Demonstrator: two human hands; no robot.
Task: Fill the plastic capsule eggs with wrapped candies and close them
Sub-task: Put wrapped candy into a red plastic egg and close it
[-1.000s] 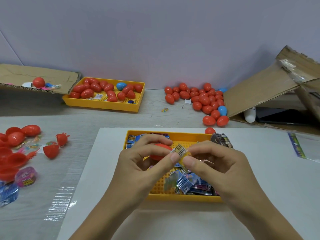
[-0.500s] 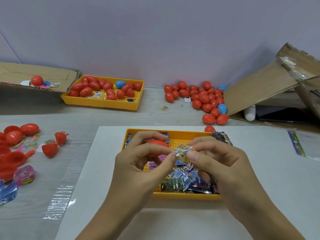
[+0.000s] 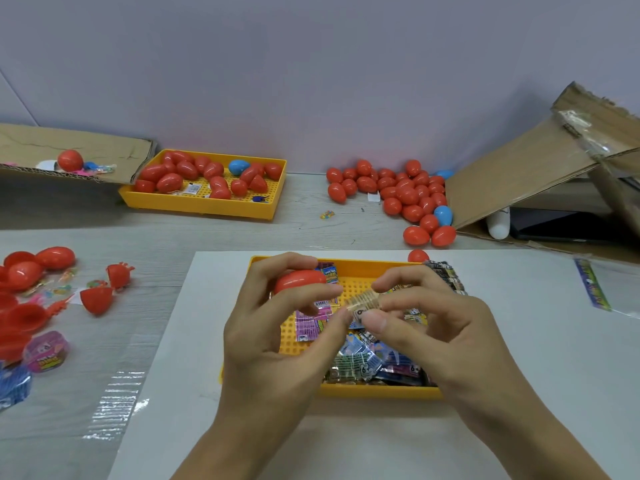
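A grey wall closes the far side of the pale wooden table (image 3: 207, 237). On the table lies a white sheet (image 3: 519, 341), and on it the near yellow tray (image 3: 381, 391) with a heap of wrapped candies (image 3: 367, 365) toward its five o'clock corner. Cardboard (image 3: 519, 168) leans at two o'clock, with a pile of closed eggs (image 3: 408, 195) at one o'clock; a second yellow tray (image 3: 204, 206) of eggs sits at eleven, and open red shells (image 3: 20, 306) lie at nine.

Over the near tray, the left hand (image 3: 273, 334) curls round a red egg (image 3: 299, 280), its long axis lying roughly nine to three. Just beside it at three o'clock, the right hand (image 3: 429, 323) pinches a small wrapped candy (image 3: 363, 301) between thumb and fingers, with the left thumb tip seemingly touching it too. Whether the egg is open cannot be told. The candy likely needs to travel toward nine o'clock into the egg.
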